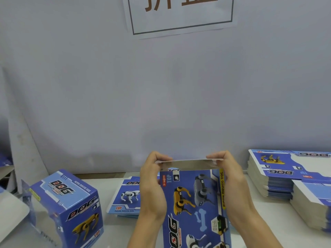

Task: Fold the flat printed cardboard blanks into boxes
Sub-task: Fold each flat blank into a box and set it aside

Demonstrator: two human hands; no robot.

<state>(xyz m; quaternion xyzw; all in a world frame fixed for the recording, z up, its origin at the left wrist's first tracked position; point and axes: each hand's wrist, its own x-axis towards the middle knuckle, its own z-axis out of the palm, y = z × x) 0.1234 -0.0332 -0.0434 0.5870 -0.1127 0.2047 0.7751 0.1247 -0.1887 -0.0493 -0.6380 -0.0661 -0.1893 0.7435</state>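
1. I see a finished blue box (69,210) standing on the table (268,222) at the left.
2. Near it lies a small pile of flat cards (125,196).
3. My left hand (152,190) pinches the left end of the top flap (189,162) of the box I am folding (195,208), in the middle.
4. My right hand (232,185) pinches the flap's right end.
5. A big stack of flat cards (279,176) sits at the right.

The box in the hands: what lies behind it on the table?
Behind the box, a small pile of flat blanks shows at its left, white dog uppermost. The left hand covers its right part.
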